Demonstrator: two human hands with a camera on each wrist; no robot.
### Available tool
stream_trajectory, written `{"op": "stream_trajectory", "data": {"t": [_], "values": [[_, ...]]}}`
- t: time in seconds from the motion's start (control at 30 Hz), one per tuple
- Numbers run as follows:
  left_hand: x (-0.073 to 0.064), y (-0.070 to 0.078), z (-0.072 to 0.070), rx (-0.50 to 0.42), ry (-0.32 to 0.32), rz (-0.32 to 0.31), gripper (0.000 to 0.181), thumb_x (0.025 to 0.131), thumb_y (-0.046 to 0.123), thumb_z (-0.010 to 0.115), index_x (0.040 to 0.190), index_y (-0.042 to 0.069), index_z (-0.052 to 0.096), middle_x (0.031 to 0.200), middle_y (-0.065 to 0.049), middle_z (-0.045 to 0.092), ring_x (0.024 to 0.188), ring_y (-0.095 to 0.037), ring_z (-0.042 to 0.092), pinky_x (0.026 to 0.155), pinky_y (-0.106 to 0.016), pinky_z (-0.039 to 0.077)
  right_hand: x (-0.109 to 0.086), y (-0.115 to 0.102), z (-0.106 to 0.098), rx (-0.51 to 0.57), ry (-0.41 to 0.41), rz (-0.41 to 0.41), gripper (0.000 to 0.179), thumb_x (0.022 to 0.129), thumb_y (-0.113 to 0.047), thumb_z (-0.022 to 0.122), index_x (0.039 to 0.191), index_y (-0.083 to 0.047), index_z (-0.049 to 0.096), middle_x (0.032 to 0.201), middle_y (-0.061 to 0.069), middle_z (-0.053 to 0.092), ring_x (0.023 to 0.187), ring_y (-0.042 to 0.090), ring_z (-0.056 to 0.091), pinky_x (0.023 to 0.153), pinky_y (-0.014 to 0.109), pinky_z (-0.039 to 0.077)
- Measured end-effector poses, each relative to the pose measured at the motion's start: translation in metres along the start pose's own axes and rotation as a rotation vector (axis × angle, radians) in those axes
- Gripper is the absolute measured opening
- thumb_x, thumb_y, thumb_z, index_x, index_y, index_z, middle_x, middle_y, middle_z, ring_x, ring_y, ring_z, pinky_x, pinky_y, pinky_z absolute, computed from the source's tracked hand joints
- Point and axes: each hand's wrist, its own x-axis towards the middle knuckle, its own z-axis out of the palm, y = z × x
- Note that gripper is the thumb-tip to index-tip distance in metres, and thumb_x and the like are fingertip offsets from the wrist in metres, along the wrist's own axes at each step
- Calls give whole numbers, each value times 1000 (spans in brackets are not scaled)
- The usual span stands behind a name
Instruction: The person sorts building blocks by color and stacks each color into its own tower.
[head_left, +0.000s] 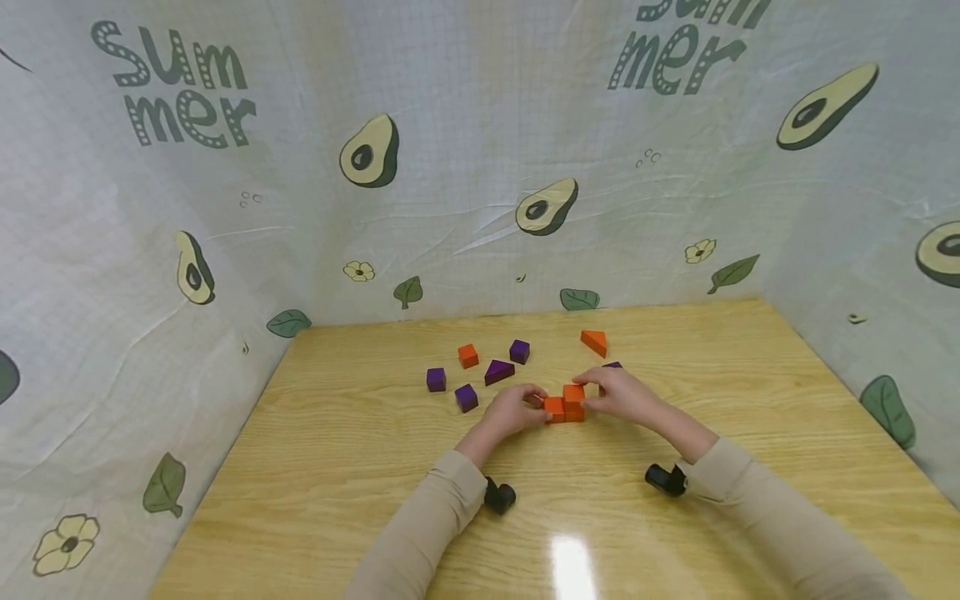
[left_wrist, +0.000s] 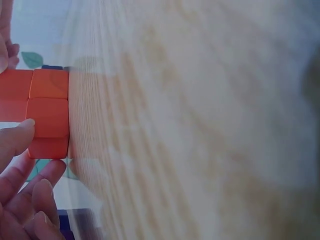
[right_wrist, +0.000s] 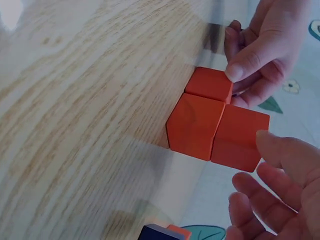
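Two orange cubes stand side by side on the table, with an upper orange cube (head_left: 573, 395) on the right one. My left hand (head_left: 517, 410) pinches the lower left orange cube (head_left: 554, 408); in the left wrist view its thumb lies on the near face of that cube (left_wrist: 47, 118), other fingers around the far side. At the right, my right hand (head_left: 624, 395) holds the upper cube between thumb and index finger. The right wrist view shows its thumb on the edge of the upper cube (right_wrist: 241, 137), above the lower right cube (right_wrist: 195, 126).
Left of the stack lie purple cubes (head_left: 467, 397), a purple triangular block (head_left: 499, 372) and an orange cube (head_left: 468, 356). An orange triangular block (head_left: 594, 342) lies farther back. A purple block (head_left: 613, 365) is partly hidden behind my right hand. A printed cloth (head_left: 465, 250) borders the table.
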Motion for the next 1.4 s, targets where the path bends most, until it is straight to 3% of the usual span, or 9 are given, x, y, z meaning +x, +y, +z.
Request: {"op": "stream_trajectory", "data": {"t": [0.1,0.27,0.43,0.57,0.93,1.4], "values": [[0,1,0,2,-1,2,27,79,29,72,103,20,64,94,7,64,89,-11,56,79,-30,43,-1,1,1,49,-34,71,46,79,-12,70,117,9,55,107,21,61,72,17,54,63,27,46],[0,0,0,1,-2,-6,27,79,29,72,103,20,64,94,7,64,89,-11,56,80,-30,44,-2,6,11,188,-93,198,56,79,-15,72,123,10,48,108,24,60,87,29,60,74,37,50],[0,0,0,-7,-5,-3,27,79,29,72,103,20,64,93,7,64,88,-11,56,80,-30,43,-4,12,23,310,-87,285,62,78,-18,73,126,10,45,108,24,59,95,34,59,78,39,50],[1,-1,0,-8,-2,8,27,79,28,72,103,19,64,93,7,64,89,-11,56,80,-29,43,-3,17,30,358,-69,300,62,78,-18,73,125,10,46,111,24,58,98,33,59,81,41,49],[0,-1,0,-23,-1,5,26,79,27,72,102,19,64,92,7,64,88,-11,55,80,-29,43,-4,18,33,349,-49,262,50,80,-18,71,117,11,53,111,24,60,97,32,61,81,40,49],[0,-1,0,-25,-1,8,26,79,28,72,102,19,64,93,7,63,89,-11,55,80,-29,43,-4,20,31,334,-29,255,48,80,-17,71,118,8,54,109,21,62,98,31,60,82,41,48]]}}
